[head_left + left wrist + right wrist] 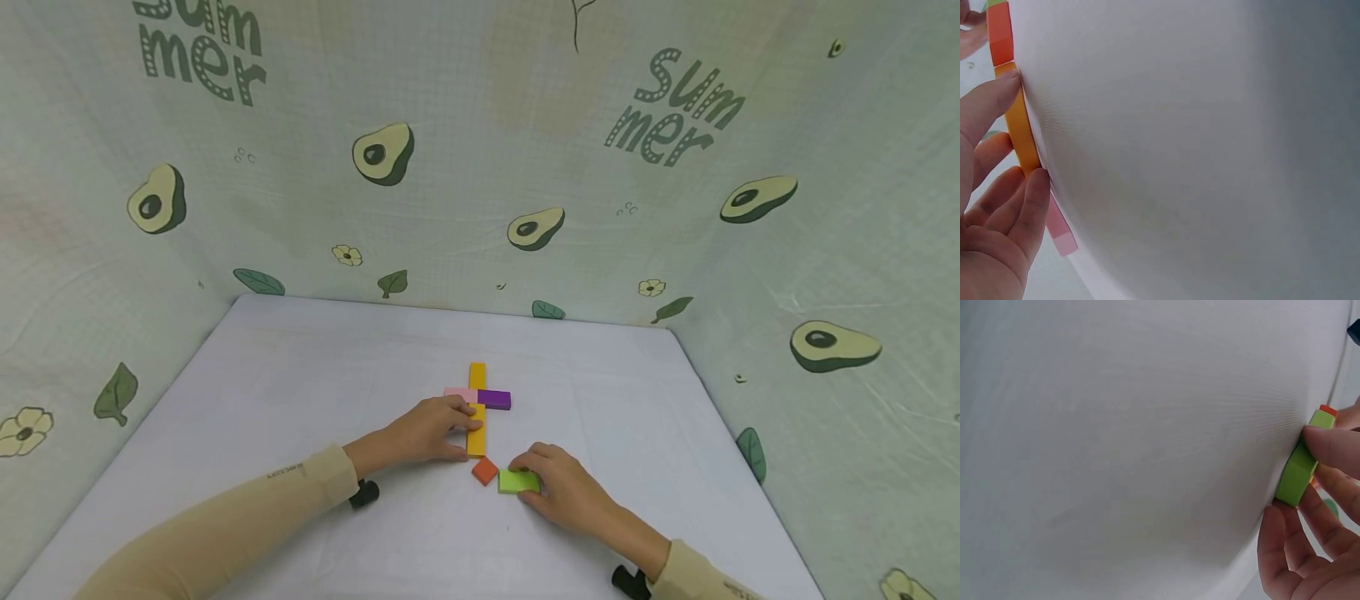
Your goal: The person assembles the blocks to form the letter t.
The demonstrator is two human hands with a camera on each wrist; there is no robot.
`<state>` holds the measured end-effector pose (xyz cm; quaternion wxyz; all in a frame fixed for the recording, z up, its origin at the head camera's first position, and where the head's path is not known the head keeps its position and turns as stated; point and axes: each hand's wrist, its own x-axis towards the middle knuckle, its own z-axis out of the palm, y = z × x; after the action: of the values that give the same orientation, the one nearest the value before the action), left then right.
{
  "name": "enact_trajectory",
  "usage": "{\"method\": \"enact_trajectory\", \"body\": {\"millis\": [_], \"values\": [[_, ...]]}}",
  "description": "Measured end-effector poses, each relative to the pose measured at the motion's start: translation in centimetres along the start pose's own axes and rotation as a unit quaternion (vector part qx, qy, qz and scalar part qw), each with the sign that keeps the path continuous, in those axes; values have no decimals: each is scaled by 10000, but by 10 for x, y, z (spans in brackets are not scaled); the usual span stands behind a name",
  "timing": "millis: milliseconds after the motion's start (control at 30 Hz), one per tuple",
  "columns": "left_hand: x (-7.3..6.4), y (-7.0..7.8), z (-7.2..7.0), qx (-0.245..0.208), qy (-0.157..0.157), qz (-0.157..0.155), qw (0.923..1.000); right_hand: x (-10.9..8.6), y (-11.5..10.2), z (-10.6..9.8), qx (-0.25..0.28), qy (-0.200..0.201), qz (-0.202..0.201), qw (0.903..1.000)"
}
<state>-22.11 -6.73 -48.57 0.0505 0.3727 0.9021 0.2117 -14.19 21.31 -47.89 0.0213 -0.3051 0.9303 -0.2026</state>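
My left hand (pixel 429 429) grips the near yellow block (pixel 476 444), thumb at its near end and fingers toward its far end. In the left wrist view this yellow block (pixel 1020 128) lies lengthwise between them. Beyond it, a pink block (pixel 457 392) and a purple block (pixel 495 400) form a crosswise row, with another yellow block (pixel 477 374) behind. An orange-red block (pixel 485 472) sits turned cornerwise at the near end. To its right, my right hand (pixel 566 490) pinches a light green block (pixel 513 482) by its long sides.
The blocks lie on a white-covered table (pixel 337 358). A pale cloth wall (pixel 450 75) printed with avocados and leaves rises behind and at both sides. Dark devices, such as the left one (pixel 365 493), are strapped at the wrists.
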Motion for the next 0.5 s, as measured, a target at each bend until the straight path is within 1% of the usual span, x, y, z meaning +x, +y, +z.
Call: {"method": "enact_trajectory", "body": {"millis": [267,500], "values": [[1,0,0,10,-28,-19,10000,0,0,1,1,-6,-1,10000],[1,-2,1,-20,23,52,10000,0,0,1,-29,49,-54,10000]]}}
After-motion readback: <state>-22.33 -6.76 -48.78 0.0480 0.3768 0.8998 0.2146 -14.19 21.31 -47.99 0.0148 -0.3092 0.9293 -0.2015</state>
